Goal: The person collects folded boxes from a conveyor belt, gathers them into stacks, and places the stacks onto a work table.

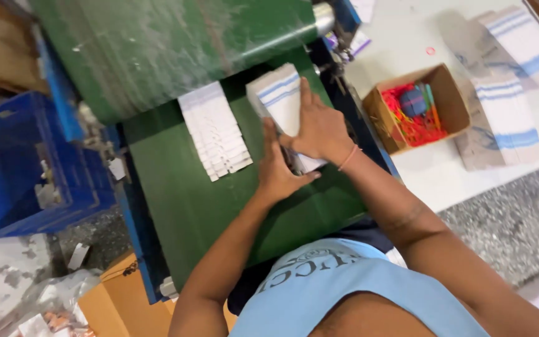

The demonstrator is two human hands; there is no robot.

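A stack of white flat paper bags with blue stripes [280,95] lies on the green conveyor belt [182,200]. My right hand [319,128] presses flat on top of the stack's near end. My left hand [277,171] grips the stack's near left edge, its fingers curled around it. Beside it to the left, a fanned row of white bags [214,131] lies on the belt, apart from both hands.
A blue plastic crate [23,162] stands on the left. On the white table [407,37] to the right sit a cardboard box of red bands [416,109] and piles of striped bags [506,100]. A cardboard box [116,302] is on the floor below.
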